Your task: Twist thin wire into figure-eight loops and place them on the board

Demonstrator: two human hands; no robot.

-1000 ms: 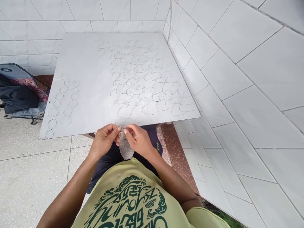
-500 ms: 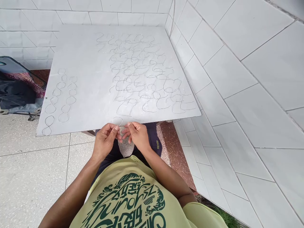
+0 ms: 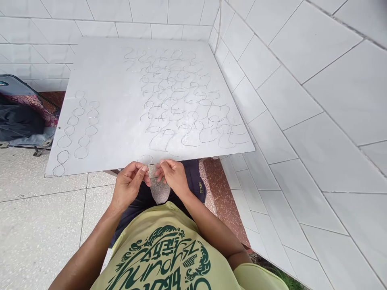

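At the near edge of a white board (image 3: 115,141), my left hand (image 3: 129,183) pinches a thin wire loop (image 3: 152,159) between thumb and fingertips. The loop stands out above the fingers, over the board's edge. My right hand (image 3: 173,175) is just to the right, thumb and forefinger pressed together, other fingers loosely curled. Whether a wire end is between them is too small to tell. Wavy, S-like wire pieces (image 3: 175,98) cover the board's middle and right. On its left lie two columns of wires bent into figure-eights (image 3: 63,162).
White tiled walls (image 3: 302,121) border the board at the back and right. A folding chair (image 3: 27,137) with dark cloth on it stands at the left on the speckled floor (image 3: 39,225). A red-brown stone strip (image 3: 225,193) runs below the board at the right.
My left hand has moved slightly left and down with the wire loop, and the gap between my hands has widened. The view has tilted a little; the wires on the board lie as before.
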